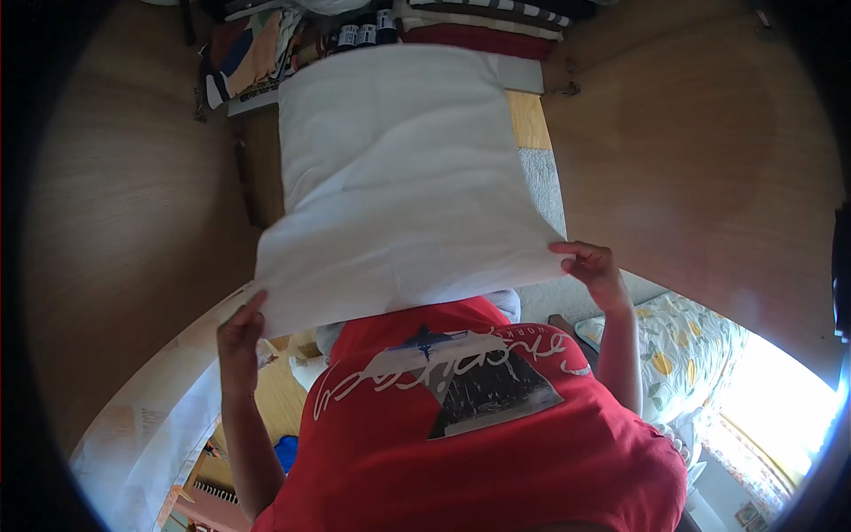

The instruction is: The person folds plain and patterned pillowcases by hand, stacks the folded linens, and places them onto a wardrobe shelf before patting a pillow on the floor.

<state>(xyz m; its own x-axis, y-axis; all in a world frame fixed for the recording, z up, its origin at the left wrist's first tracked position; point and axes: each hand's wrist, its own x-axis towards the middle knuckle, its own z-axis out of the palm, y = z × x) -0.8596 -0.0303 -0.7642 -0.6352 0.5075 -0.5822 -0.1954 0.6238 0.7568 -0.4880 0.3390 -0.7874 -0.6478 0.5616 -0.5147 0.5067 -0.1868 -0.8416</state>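
Observation:
A white cloth [408, 177] is spread out in front of the red shirt, its far edge reaching the shelf. My left hand [241, 332] pinches its near left corner between the fingertips. At the near right corner, my right hand [589, 266] grips the cloth with thumb and fingers. The cloth hangs with soft creases between both hands, and it hides part of the shelf and the floor behind it.
Wooden cabinet doors [133, 177] stand open at both sides. Folded fabrics [483, 37] and dark rolled items [366, 34] lie on the shelf [523, 75]. A bed with a patterned cover [678, 346] is at the lower right, a sheer curtain [151, 434] at the lower left.

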